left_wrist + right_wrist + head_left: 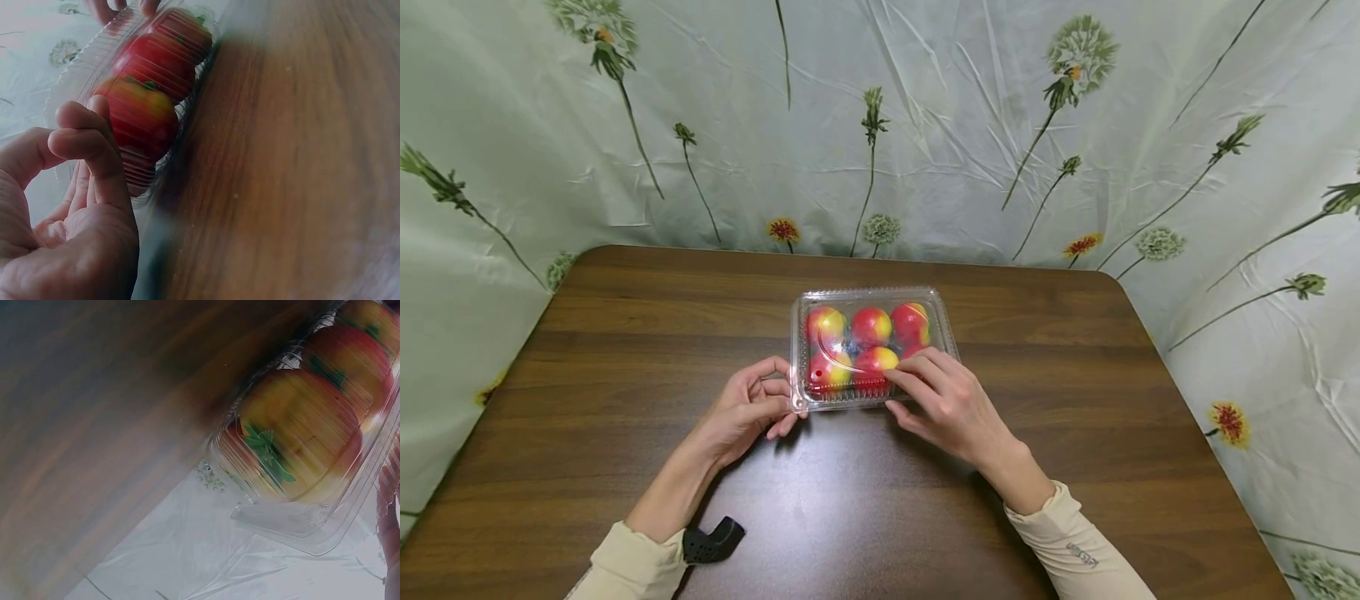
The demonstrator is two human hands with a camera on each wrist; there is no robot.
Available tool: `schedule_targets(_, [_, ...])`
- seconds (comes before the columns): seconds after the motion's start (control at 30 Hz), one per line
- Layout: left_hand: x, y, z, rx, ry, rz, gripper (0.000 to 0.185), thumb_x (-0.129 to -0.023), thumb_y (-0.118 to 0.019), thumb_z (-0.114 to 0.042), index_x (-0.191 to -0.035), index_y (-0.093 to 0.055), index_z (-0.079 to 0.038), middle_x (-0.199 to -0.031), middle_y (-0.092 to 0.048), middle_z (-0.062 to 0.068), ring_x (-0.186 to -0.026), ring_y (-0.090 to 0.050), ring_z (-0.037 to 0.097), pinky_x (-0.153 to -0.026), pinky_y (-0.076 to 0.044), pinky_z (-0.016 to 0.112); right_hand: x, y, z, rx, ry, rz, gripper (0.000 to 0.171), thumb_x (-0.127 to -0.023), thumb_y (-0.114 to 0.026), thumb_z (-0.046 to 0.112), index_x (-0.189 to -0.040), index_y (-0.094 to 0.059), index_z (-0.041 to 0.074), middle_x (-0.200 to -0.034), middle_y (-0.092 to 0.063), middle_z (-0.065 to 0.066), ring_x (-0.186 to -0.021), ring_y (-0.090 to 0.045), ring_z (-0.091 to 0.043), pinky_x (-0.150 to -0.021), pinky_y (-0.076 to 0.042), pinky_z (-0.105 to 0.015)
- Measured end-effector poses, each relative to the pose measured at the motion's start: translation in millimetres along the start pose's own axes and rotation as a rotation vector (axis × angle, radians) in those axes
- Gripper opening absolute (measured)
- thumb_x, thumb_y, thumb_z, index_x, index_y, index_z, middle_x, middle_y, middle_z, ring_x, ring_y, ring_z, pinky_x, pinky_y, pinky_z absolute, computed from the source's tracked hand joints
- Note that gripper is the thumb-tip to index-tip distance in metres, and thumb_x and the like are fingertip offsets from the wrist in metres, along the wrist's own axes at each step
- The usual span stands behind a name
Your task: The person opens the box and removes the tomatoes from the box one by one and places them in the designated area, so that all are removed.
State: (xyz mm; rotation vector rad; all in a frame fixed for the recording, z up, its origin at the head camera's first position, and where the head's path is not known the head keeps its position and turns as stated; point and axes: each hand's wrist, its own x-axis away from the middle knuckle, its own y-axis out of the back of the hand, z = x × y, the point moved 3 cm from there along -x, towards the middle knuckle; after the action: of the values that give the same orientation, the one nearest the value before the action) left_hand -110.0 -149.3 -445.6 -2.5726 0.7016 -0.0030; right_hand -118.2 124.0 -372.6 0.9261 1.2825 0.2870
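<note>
A clear plastic clamshell box [874, 293] with a ribbed rim sits on the table, its lid down over several round red-and-yellow fruits [871, 327]. Green leafy bits show on the fruits [300, 431] in the right wrist view. At the box's near left corner, my left hand [748, 408] pinches the rim, thumb and fingers bent about it. My right hand [951, 400] grips the near right side, fingers over the lid and thumb low at the front edge. The fingers partly hide the fruit in the near right place.
The brown wooden table [647, 333] has rounded far corners. Behind and beside it hangs a pale curtain [955, 125] printed with dandelions. A black strap piece [713, 542] sticks out from the left sleeve, over the tabletop.
</note>
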Motion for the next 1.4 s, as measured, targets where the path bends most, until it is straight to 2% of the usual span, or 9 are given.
schedule_targets(0.13, [0.0, -0.5, -0.5, -0.020, 0.005, -0.004, 0.018, -0.093, -0.048, 0.015, -0.108, -0.045, 0.006, -0.082, -0.066, 0.021, -0.056, -0.058, 0.015, -0.043, -0.040, 0.023, -0.2, 0.4, -0.3, 0.000, -0.004, 0.002, 0.039, -0.068, -0.086, 0.015, -0.102, -0.073, 0.003, -0.096, -0.067, -0.007, -0.089, -0.062, -0.021, -0.080, -0.056, -0.034])
schedule_targets(0.33, [-0.7, 0.0, 0.6, -0.030, -0.015, 0.017, 0.018, -0.094, -0.047, 0.016, -0.109, -0.045, 0.007, -0.084, -0.066, 0.023, -0.056, -0.057, 0.016, -0.040, -0.033, 0.032, 0.2, 1.0, -0.6, -0.002, -0.006, 0.008, 0.038, -0.068, -0.086, 0.015, -0.102, -0.073, 0.003, -0.096, -0.067, -0.007, -0.088, -0.061, -0.021, -0.079, -0.056, -0.034])
schedule_targets(0.57, [-0.9, 1.0, 2.5, -0.027, -0.008, 0.008, 0.019, -0.093, -0.050, 0.016, -0.109, -0.045, 0.006, -0.084, -0.067, 0.025, -0.056, -0.059, 0.018, -0.040, -0.033, 0.032, 0.5, 0.9, -1.8, -0.015, 0.004, -0.001, 0.038, -0.067, -0.086, 0.014, -0.101, -0.073, 0.003, -0.096, -0.067, -0.007, -0.089, -0.062, -0.021, -0.080, -0.056, -0.035])
schedule_targets(0.8, [-1.6, 1.1, 4.3, -0.019, 0.021, -0.015, 0.021, -0.092, -0.052, 0.016, -0.108, -0.044, 0.005, -0.084, -0.067, 0.025, -0.058, -0.061, 0.019, -0.048, -0.048, 0.022, 0.8, 1.2, -3.3, -0.025, 0.002, -0.003, 0.037, -0.067, -0.086, 0.013, -0.101, -0.073, 0.003, -0.095, -0.067, -0.006, -0.087, -0.061, -0.022, -0.079, -0.056, -0.034])
schedule_targets(0.9, [-2.0, 1.3, 4.9, -0.019, 0.026, -0.016, 0.022, -0.092, -0.053, 0.016, -0.108, -0.043, 0.006, -0.084, -0.068, 0.024, -0.058, -0.061, 0.018, -0.049, -0.049, 0.021, 0.8, 1.0, -3.9, -0.025, 0.000, -0.001, 0.037, -0.068, -0.085, 0.014, -0.101, -0.073, 0.003, -0.095, -0.067, -0.006, -0.088, -0.061, -0.022, -0.079, -0.056, -0.034])
schedule_targets(1.03, [-2.5, 1.4, 5.2, 0.014, 0.037, -0.007, 0.021, -0.093, -0.051, 0.016, -0.109, -0.044, 0.005, -0.086, -0.068, 0.023, -0.060, -0.062, 0.019, -0.051, -0.051, 0.022, 1.2, 1.4, -5.0, -0.015, -0.001, 0.000, 0.037, -0.068, -0.086, 0.014, -0.102, -0.073, 0.003, -0.095, -0.067, -0.006, -0.088, -0.061, -0.022, -0.079, -0.056, -0.034])
schedule_targets(1.27, [-0.6, 2.4, 6.3, 0.108, 0.118, 0.006, 0.021, -0.095, -0.047, 0.015, -0.111, -0.046, 0.002, -0.091, -0.069, 0.017, -0.067, -0.064, 0.018, -0.057, -0.054, 0.023, 1.5, 1.8, -5.6, -0.016, -0.007, 0.000, 0.039, -0.068, -0.086, 0.015, -0.103, -0.073, 0.003, -0.095, -0.067, -0.007, -0.088, -0.061, -0.021, -0.078, -0.055, -0.034])
schedule_targets(1.4, [0.6, 2.1, 5.9, 0.127, 0.139, 0.017, 0.020, -0.096, -0.046, 0.014, -0.113, -0.048, 0.003, -0.091, -0.068, 0.014, -0.070, -0.064, 0.018, -0.062, -0.056, 0.024, 1.4, 1.6, -5.4, -0.018, -0.009, 0.003, 0.039, -0.067, -0.086, 0.015, -0.103, -0.073, 0.003, -0.095, -0.067, -0.007, -0.088, -0.061, -0.021, -0.079, -0.055, -0.034])
